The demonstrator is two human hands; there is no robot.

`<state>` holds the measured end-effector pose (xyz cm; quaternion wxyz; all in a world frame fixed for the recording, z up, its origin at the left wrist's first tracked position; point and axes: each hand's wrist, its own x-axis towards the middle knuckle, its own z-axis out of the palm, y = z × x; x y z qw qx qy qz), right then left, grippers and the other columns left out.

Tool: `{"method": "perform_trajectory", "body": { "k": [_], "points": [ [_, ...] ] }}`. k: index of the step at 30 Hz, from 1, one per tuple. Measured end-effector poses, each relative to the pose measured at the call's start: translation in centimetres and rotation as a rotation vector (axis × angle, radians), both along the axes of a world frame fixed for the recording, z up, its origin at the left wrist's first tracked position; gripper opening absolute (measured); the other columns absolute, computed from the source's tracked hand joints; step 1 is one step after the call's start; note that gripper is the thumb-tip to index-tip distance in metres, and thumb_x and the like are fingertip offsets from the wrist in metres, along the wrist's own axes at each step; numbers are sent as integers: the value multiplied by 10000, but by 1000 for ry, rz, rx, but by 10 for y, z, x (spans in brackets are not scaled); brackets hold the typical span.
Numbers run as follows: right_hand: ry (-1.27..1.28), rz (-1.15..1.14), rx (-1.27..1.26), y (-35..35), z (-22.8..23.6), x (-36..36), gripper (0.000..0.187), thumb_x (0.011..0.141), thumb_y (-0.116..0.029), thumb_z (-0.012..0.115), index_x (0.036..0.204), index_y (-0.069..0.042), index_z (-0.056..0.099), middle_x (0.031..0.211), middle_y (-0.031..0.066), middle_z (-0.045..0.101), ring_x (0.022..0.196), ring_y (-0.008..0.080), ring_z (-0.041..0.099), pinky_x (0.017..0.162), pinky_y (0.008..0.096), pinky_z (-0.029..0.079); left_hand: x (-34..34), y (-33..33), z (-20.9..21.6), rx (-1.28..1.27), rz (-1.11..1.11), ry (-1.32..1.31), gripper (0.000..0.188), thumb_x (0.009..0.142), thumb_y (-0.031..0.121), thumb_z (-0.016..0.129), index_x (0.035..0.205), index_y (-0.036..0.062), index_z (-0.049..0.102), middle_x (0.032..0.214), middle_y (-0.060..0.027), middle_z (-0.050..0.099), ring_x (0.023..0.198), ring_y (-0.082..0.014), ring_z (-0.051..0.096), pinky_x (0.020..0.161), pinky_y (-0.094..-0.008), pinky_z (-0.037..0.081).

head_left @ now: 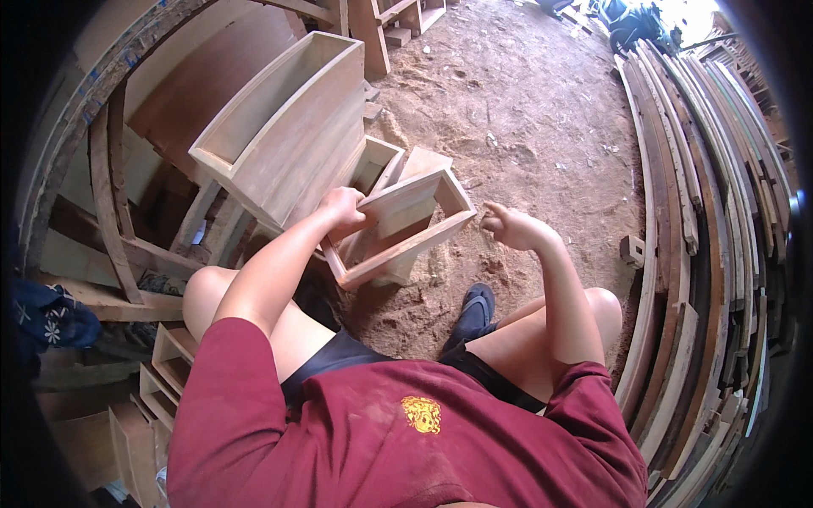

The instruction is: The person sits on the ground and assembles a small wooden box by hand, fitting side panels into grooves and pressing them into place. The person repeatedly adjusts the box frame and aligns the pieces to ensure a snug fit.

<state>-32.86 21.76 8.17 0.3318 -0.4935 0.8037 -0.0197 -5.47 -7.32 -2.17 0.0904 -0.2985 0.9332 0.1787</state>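
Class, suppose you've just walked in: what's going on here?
A person's left hand grips an open, rectangular, light-brown wooden frame toward its far left side. The right hand is apart from it, off its right end, fingers partly curled; whether it holds anything small is unclear. A larger, pale, open wooden box stands beyond, leftward; long brown wooden boards lie stacked at right.

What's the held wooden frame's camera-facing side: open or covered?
Open: no panel spans the wooden frame there, and its inner walls show. The left hand grips its left end.
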Motion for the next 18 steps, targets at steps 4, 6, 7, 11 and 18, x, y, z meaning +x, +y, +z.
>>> {"method": "perform_trajectory", "body": {
  "k": [4,6,7,11,18],
  "points": [
    [2,-28,-12,-11,19,-2,623,958,-215,514,1550,-186,323,1357,268,543,1268,387,541,1080,472,435,15,30,-6,-22,82,130,354,695,348,725,977,135,758,935,-161,730,910,-346,701,824,-457,552],
    [39,-90,-44,-14,18,-4,625,956,-226,525,1547,-187,327,1371,285,520,1277,386,533,1095,465,422,22,40,-7,42,188,204,336,700,352,725,934,112,751,903,-166,728,872,-352,704,790,-462,555],
    [45,-131,-87,-15,18,-6,629,954,-236,531,1547,-187,328,1377,292,511,1276,388,534,1100,462,416,25,43,-8,69,241,245,330,703,355,726,913,101,747,886,-168,727,853,-356,705,774,-465,556],
    [99,-287,-226,-25,12,-8,655,946,-263,552,1552,-181,315,1396,309,480,1276,393,533,1123,447,394,29,60,-2,64,451,276,324,735,376,734,851,73,724,834,-189,718,810,-367,705,743,-473,558],
    [-170,-308,-366,-47,-7,13,688,936,-218,573,1566,-153,303,1450,210,519,1323,335,519,1105,448,405,38,81,-24,160,552,382,351,761,371,724,901,50,719,888,-218,718,858,-384,695,779,-473,543]
  ]
}}
